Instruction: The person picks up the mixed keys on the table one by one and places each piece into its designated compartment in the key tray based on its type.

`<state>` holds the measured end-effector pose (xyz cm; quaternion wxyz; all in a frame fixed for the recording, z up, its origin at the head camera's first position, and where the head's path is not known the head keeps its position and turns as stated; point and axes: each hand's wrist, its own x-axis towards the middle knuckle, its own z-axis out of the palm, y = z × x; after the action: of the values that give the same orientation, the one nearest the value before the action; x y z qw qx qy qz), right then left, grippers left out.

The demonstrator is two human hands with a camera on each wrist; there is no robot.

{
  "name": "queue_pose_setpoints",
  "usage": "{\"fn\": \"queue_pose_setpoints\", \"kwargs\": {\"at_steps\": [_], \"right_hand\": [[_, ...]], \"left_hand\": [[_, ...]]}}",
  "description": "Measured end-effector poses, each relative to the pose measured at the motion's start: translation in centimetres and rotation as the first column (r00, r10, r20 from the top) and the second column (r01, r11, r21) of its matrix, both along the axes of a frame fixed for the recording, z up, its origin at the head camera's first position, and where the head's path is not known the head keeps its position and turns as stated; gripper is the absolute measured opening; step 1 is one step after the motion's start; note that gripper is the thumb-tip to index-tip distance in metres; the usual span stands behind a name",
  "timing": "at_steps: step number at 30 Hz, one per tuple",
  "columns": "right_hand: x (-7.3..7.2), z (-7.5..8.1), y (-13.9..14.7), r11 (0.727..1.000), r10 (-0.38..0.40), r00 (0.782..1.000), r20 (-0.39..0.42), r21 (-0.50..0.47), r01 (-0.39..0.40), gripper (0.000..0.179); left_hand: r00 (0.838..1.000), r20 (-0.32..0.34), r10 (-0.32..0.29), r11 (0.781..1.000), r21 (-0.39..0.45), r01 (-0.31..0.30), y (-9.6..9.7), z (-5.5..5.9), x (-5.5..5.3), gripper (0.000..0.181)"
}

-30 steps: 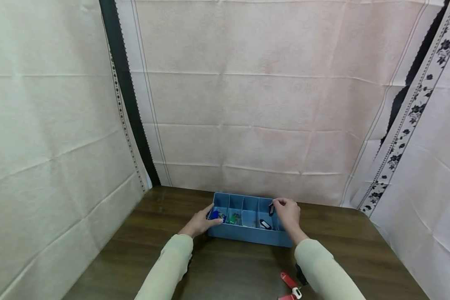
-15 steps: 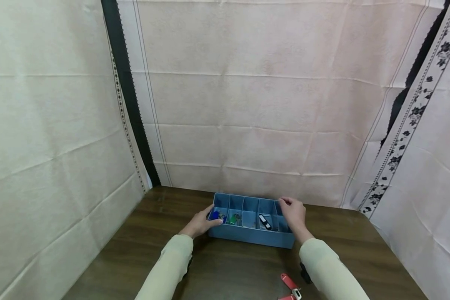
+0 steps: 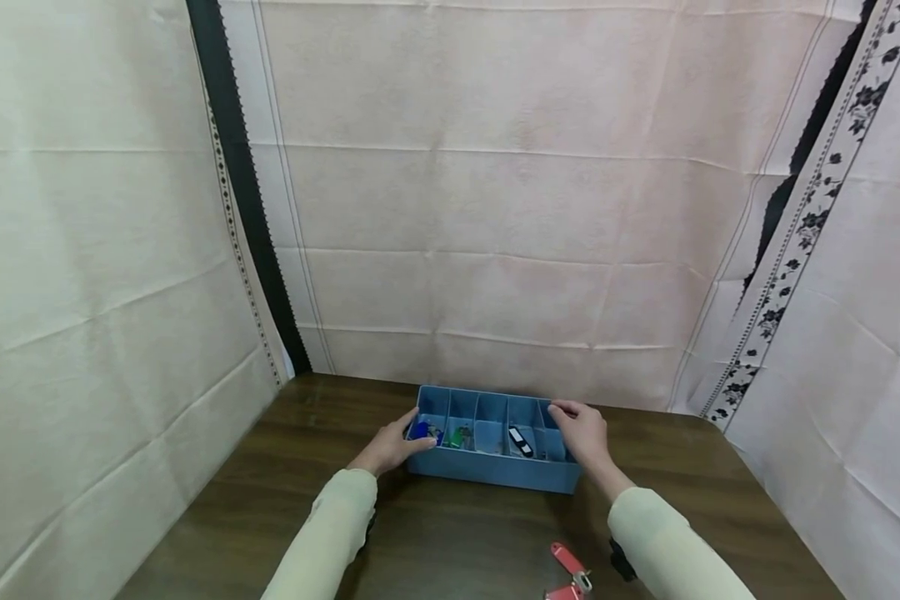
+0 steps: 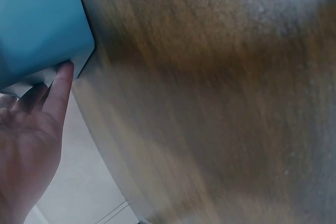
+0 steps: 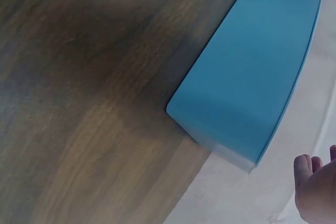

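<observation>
A blue compartment box (image 3: 495, 472) stands near the back of the table. My left hand (image 3: 386, 447) grips its left end, thumb over the front rim; in the left wrist view, fingers press the end wall. Blue key tags (image 3: 422, 430) lie in the leftmost compartment, with a green key tag (image 3: 457, 438) in the one beside it. Farther right is a black key tag (image 3: 521, 442) with a white label. Over the rightmost compartment hovers my right hand (image 3: 583, 433), fingers loosely bent, with nothing visible in them. The right wrist view shows that hand (image 5: 317, 192) apart from the box end.
Red key tags (image 3: 567, 560) with a metal part lie near the front of the brown wooden table (image 3: 450, 533), left of the right forearm. Pale cloth (image 3: 495, 208) hangs close behind the box and along both sides.
The right hand has let go of a black key tag, which now lies in the fourth compartment, and has moved over the right end. The left hand keeps its hold.
</observation>
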<state>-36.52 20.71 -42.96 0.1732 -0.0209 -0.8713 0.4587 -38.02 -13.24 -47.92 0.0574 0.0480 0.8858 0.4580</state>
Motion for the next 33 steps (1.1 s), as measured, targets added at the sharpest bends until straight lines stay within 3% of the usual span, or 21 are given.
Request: {"fn": "queue_pose_setpoints", "kwargs": {"at_steps": [11, 19, 27, 33], "right_hand": [[2.7, -0.1, 1.8, 0.999, 0.038, 0.997, 0.069, -0.019, -0.036, 0.035], [4.3, -0.3, 2.8, 0.997, 0.080, 0.995, 0.063, 0.004, -0.081, 0.034], [5.7, -1.1, 4.0, 0.995, 0.098, 0.990, 0.104, -0.007, -0.097, 0.032], [6.4, -2.6, 5.1, 0.995, 0.101, 0.987, 0.122, 0.004, -0.102, 0.027]], "left_hand": [[1.000, -0.005, -0.011, 1.000, -0.029, 0.011, 0.1, 0.0, -0.1, 0.085], [1.000, -0.017, -0.019, 0.999, -0.035, 0.018, 0.1, 0.0, -0.2, 0.083], [1.000, -0.020, -0.018, 0.999, -0.046, 0.017, 0.0, 0.0, -0.2, 0.084], [1.000, -0.013, -0.007, 0.999, -0.046, 0.006, -0.1, 0.0, -0.3, 0.085]]}}
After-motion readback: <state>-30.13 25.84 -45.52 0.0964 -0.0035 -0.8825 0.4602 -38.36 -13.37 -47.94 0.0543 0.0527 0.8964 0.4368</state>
